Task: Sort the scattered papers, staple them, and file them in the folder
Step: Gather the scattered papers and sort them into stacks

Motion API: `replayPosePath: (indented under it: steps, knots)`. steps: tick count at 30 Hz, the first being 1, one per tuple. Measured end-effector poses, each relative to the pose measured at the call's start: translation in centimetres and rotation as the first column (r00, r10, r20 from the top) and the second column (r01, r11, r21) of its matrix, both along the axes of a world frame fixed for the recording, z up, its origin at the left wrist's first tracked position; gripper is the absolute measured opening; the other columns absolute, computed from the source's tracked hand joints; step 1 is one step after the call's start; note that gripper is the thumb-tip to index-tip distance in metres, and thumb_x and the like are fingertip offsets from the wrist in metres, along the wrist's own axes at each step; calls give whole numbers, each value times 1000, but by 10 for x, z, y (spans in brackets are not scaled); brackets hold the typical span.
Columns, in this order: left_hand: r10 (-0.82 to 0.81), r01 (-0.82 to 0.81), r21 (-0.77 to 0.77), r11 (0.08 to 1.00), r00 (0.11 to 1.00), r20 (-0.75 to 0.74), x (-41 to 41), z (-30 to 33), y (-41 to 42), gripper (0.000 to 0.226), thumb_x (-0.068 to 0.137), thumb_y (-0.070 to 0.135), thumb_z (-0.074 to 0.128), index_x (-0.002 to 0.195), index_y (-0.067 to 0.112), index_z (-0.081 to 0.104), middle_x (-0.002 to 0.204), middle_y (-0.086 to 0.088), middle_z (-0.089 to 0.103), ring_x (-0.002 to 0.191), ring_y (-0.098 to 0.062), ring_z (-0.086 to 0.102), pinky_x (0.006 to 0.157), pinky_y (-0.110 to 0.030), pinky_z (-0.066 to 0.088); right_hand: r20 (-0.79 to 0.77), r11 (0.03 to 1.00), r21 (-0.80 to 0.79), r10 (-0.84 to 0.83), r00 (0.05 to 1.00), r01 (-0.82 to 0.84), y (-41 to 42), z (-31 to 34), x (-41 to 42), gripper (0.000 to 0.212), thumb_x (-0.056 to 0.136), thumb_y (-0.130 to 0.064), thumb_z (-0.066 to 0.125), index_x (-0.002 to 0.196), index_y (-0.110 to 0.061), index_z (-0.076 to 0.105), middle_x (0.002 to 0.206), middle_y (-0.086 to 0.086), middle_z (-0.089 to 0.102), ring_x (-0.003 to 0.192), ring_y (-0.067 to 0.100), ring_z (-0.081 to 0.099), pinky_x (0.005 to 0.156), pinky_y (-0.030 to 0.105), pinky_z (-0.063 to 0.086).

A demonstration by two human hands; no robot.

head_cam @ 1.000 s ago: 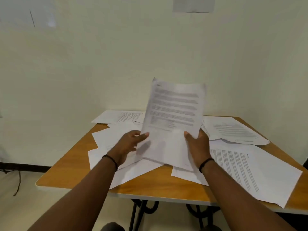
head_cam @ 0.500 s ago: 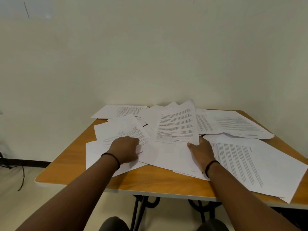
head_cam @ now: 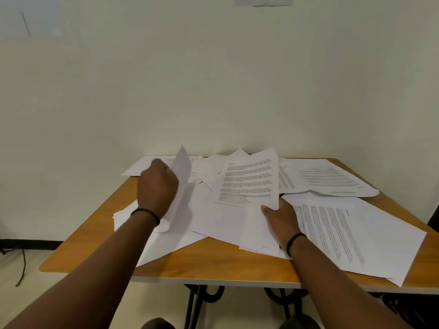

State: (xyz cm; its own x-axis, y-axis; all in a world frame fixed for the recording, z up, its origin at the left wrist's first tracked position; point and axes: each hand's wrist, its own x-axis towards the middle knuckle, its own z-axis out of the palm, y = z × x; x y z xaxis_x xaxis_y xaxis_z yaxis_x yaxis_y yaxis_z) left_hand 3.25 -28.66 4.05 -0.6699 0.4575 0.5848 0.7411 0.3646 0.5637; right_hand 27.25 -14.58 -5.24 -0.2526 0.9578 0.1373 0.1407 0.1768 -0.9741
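Several white printed sheets lie scattered and overlapping on a wooden table [head_cam: 213, 264]. My left hand [head_cam: 158, 186] grips one sheet [head_cam: 181, 184] and holds it raised on edge above the left part of the pile, the paper curling beside my wrist. My right hand [head_cam: 280, 214] rests on the papers near the middle, its fingers at the lower right corner of a printed page with a small table [head_cam: 249, 179]. A large printed sheet [head_cam: 344, 236] lies to the right of that hand. No stapler or folder is in view.
The table stands against a pale wall. More sheets [head_cam: 327, 176] lie at the back right, and one sheet [head_cam: 142, 166] hangs over the back left edge. A dark cable [head_cam: 22, 264] trails on the floor at left. Black metal table legs [head_cam: 197, 302] show below.
The page held upright in both hands a second ago now lies flat on the pile. My left hand has since picked up another sheet from the left and lifted it.
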Motion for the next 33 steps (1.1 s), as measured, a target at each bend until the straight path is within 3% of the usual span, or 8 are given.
replayPosePath:
  steps: [4, 8, 11, 13, 16, 18, 29, 33]
  knots:
    - [-159, 106, 130, 986, 838, 521, 23, 42, 23, 29, 93, 10, 44, 65, 16, 40, 70, -6, 45, 74, -27, 47, 68, -33, 42, -34, 999, 40, 36, 999, -34, -4, 2, 2, 28, 96, -14, 60, 116, -33, 61, 103, -20, 64, 94, -2, 59, 74, 15, 47]
    - [-556, 109, 547, 830, 251, 793, 57, 67, 42, 20, 101, 7, 42, 83, 10, 49, 76, -9, 51, 60, -21, 56, 59, -33, 54, -88, 995, 24, 95, 992, -93, -7, 4, 0, 26, 95, -11, 62, 115, -29, 62, 100, -19, 66, 93, -2, 61, 74, 15, 49]
    - [-672, 214, 671, 710, -75, 736, 75, 66, 58, 28, 107, 25, 43, 117, -1, 45, 105, -28, 54, 94, -42, 68, 70, -45, 61, -168, 996, -15, 81, 982, -85, -8, 8, 3, 18, 93, -17, 68, 110, -24, 69, 98, -7, 74, 89, 8, 69, 70, 19, 53]
    - [-633, 426, 565, 707, 26, 774, 75, 43, 72, 39, 104, 23, 49, 136, 3, 40, 121, -22, 49, 102, -37, 62, 76, -40, 57, -217, 994, -52, 87, 972, -100, -7, 11, 7, 12, 94, -19, 66, 105, -19, 72, 93, -2, 76, 87, 13, 70, 66, 21, 54]
    - [-472, 680, -177, 711, 649, 597, 73, -19, 83, 71, 89, 15, 71, 151, 17, 35, 141, -7, 50, 120, -24, 55, 97, -33, 48, -231, 987, -96, 106, 967, -131, -5, 13, 9, 14, 97, -18, 60, 102, -15, 73, 95, 5, 76, 90, 22, 71, 73, 31, 59]
    - [-418, 596, -460, 658, 797, 435, 78, -53, 85, 79, 85, 28, 74, 153, 23, 32, 147, -3, 49, 132, -24, 48, 109, -33, 40, -257, 988, -121, 64, 964, -98, -3, 14, 8, 21, 102, -24, 52, 97, -18, 71, 101, 7, 75, 91, 21, 71, 81, 34, 58]
    - [-229, 289, -168, 942, 924, 307, 67, -66, 82, 84, 73, 23, 81, 145, 24, 39, 131, -13, 54, 120, -32, 54, 95, -42, 47, -106, 993, -32, 114, 988, -118, 6, -1, 11, 31, 88, -6, 69, 114, -22, 68, 109, -5, 74, 101, 13, 70, 89, 33, 57]
    - [-250, 398, -111, 911, 744, 620, 45, -49, 74, 97, 74, 27, 87, 150, 9, 29, 143, -16, 48, 128, -33, 49, 101, -39, 44, -286, 963, -179, 143, 948, -199, 4, 11, 19, 31, 93, 2, 56, 111, -20, 69, 111, 2, 74, 101, 18, 70, 84, 30, 57]
